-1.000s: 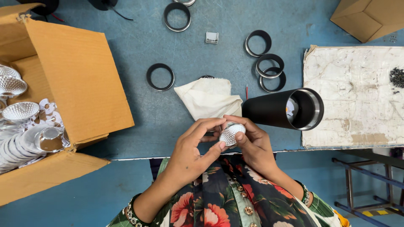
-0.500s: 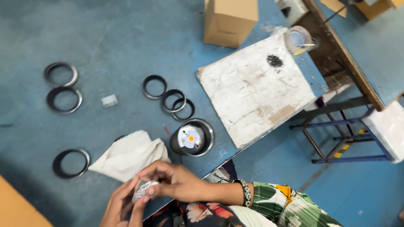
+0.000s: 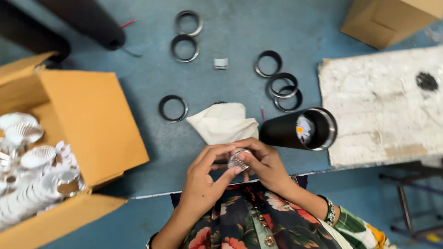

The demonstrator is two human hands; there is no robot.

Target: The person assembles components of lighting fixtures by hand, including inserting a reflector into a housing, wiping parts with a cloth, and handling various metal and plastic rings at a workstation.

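Both of my hands hold one small shiny faceted reflector cup (image 3: 237, 160) over the near table edge. My left hand (image 3: 203, 180) pinches it from the left with thumb and fingers. My right hand (image 3: 263, 163) wraps it from the right. Just beyond my hands a cream cloth (image 3: 224, 122) lies on the blue table (image 3: 138, 97). A black cylindrical lamp housing (image 3: 297, 130) lies on its side to the right of the cloth, open end facing right, with a white and orange part inside.
An open cardboard box (image 3: 87, 124) at the left holds several silver reflectors (image 3: 27, 157). Several black rings (image 3: 173, 108) lie scattered across the table. A stained white board (image 3: 383, 106) covers the right side. Another cardboard box (image 3: 392, 18) sits far right, black tubes (image 3: 87, 20) far left.
The view has swung back left, bringing the open box into sight again. Both hands still hold the reflector cup near the table edge, turned slightly.
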